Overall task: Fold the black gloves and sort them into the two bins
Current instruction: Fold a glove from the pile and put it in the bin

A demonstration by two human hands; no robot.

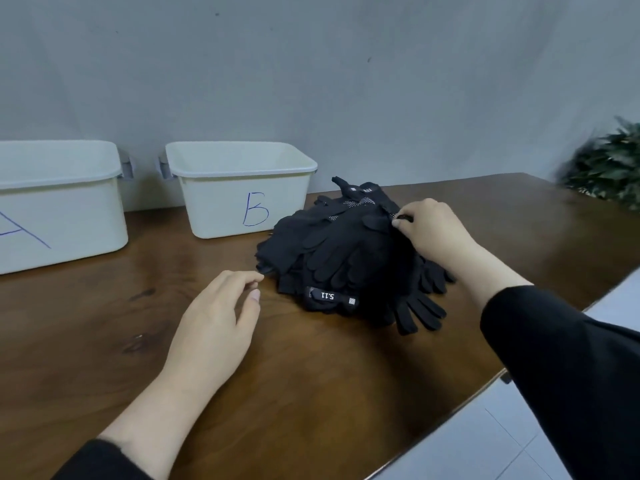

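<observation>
Gloves (349,251) lie heaped in a black pile on the brown wooden table (311,375), and every other thing can be placed from that pile. Some of them show white dotted palms near the top, and one at the near edge carries a cuff label (330,296) reading 5.11. Glove fingers splay out from the pile's near right side.

Bin B (242,188), pale and marked with a blue letter, stands just beyond the pile's left edge, against the grey wall (311,64). Bin A (59,206) stands further left of the pile, past bin B, its letter partly cut off by the frame. What either bin holds I cannot tell from this angle.

The right hand (433,230) rests on the pile's upper right side, thumb and fingers curled and pinching a bit of glove fabric there. The left hand (214,327) sits on the table just left of and nearer than the pile, its fingers loosely bent, holding nothing, the fingertips nearly at the pile's edge. Both arms wear black sleeves (571,375).

A green plant (609,164) shows far right of the pile, beyond the table's corner.
</observation>
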